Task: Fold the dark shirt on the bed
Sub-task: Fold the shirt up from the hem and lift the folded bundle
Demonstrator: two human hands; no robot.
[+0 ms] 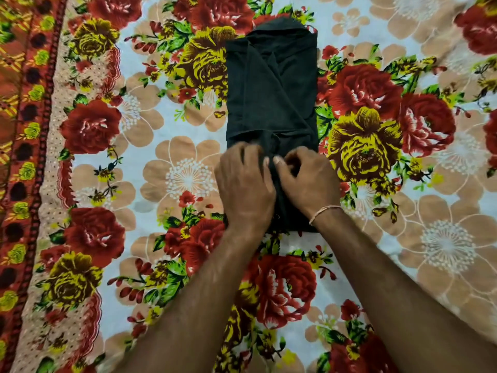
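Note:
The dark shirt (271, 84) lies on the bed as a long narrow strip, its sides folded inward and its collar end at the far side. Both of my hands rest on its near end. My left hand (246, 188) lies palm down over the cloth with curled fingers gripping a fold. My right hand (306, 179) sits beside it, thumb and fingers pinching the fabric at the strip's middle. A thin thread bracelet circles my right wrist. The near hem shows just below my wrists.
A floral bedsheet (166, 168) with red and yellow roses covers the bed all around the shirt. A red patterned border (24, 157) runs down the left edge.

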